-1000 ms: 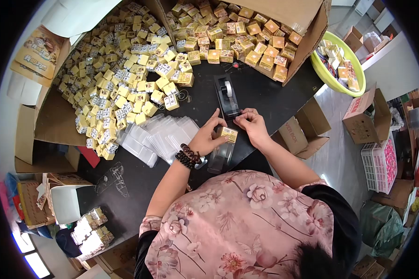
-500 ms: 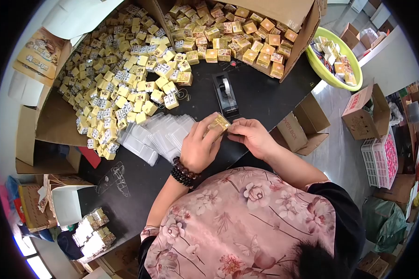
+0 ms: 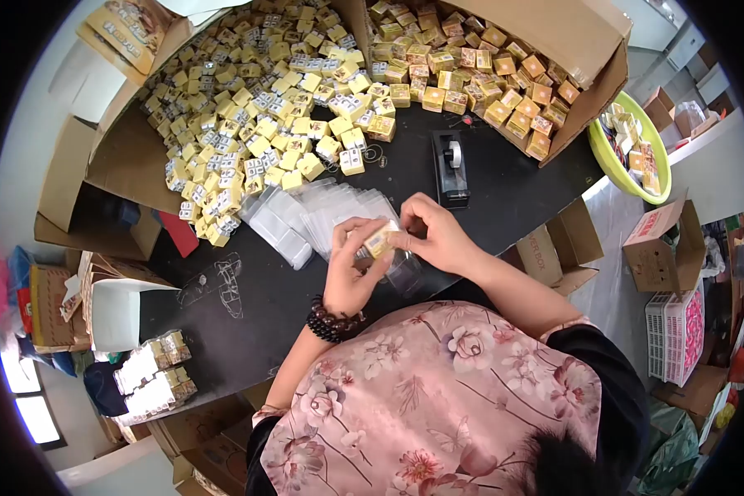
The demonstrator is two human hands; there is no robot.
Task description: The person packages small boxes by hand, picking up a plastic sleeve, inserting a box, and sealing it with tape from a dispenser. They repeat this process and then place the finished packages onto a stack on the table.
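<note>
A small yellow box [image 3: 378,241] is held in the fingers of my left hand [image 3: 349,269], which wears dark beaded bracelets. My right hand [image 3: 440,238] is closed, thumb and curled fingers pinching at the box's right side. Just below the fingers shows a piece of clear plastic [image 3: 405,273]. Fanned clear plastic trays [image 3: 281,227] lie on the black table [image 3: 248,335], right behind my left hand. Beyond my right hand stands a black tape dispenser [image 3: 450,174].
A heap of small yellow-and-white boxes [image 3: 256,124] spills from a large carton [image 3: 124,169]. Orange-yellow boxes [image 3: 504,91] fill another section at the back right. A yellow-green basin [image 3: 599,149] stands at right. White stacked packs [image 3: 145,376] lie at the left front edge.
The view has shifted, so the table's things sit further right. My hands have turned the yellow box and my right hand is raised more over it. Clear plastic now shows below the fingers.
</note>
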